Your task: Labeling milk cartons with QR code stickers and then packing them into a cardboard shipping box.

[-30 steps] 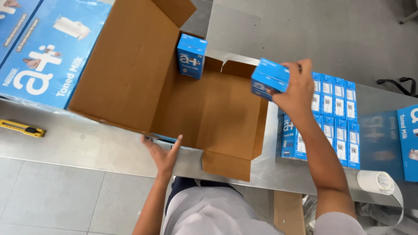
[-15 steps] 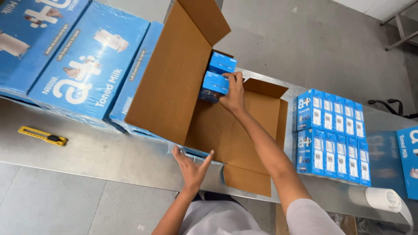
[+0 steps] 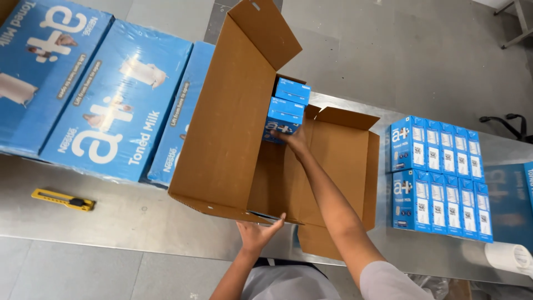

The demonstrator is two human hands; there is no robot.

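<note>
An open brown cardboard box (image 3: pixel 338 166) lies on its side on the steel table, flaps spread. Deep inside it stand two small blue cartons, one (image 3: pixel 292 89) behind the other (image 3: pixel 284 116). My right hand (image 3: pixel 292 138) reaches into the box and rests its fingers on the nearer blue carton. My left hand (image 3: pixel 258 233) presses against the box's near bottom edge with its fingers spread, holding the box in place.
Large blue shrink-wrapped cases (image 3: pixel 105 105) lie left of the box. A block of several small blue cartons (image 3: pixel 438 178) stands to the right. A yellow utility knife (image 3: pixel 62 199) lies at the table's front left. A white tape roll (image 3: pixel 508 256) sits far right.
My right hand carried a blue carton from the right-hand stack into the box and set it next to the first one. My left hand stayed at the box's near edge.
</note>
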